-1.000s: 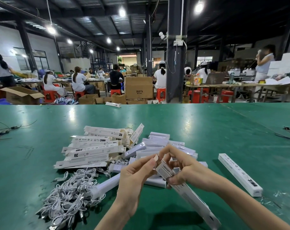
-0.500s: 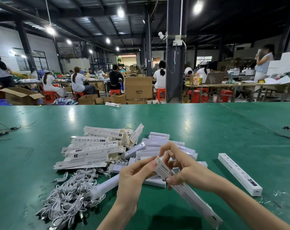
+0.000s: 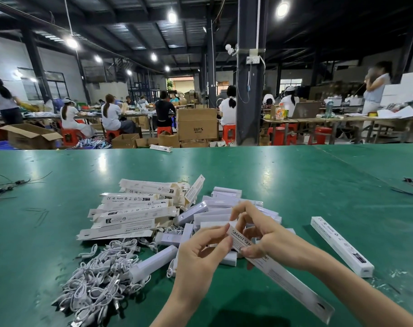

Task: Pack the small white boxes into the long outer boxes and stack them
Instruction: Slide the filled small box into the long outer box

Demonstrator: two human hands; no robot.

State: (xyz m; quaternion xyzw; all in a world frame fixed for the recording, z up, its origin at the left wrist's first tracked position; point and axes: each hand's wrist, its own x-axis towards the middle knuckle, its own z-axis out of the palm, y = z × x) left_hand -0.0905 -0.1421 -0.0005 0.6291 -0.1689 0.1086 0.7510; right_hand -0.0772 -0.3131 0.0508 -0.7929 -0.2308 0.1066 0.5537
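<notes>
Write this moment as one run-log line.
left hand: pinches end of long outer box | right hand: grips it | second long box: lies on table, right

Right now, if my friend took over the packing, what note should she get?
Left hand pinches the top end of the held long outer box; right hand grips it just below.
Whether it is filled cannot be seen.
Done: one closed long box lies alone on the green table, to the right.
Left: small white boxes heaped mid-table, unfilled outer boxes piled to their left, cables in front.
No stack yet.
</notes>
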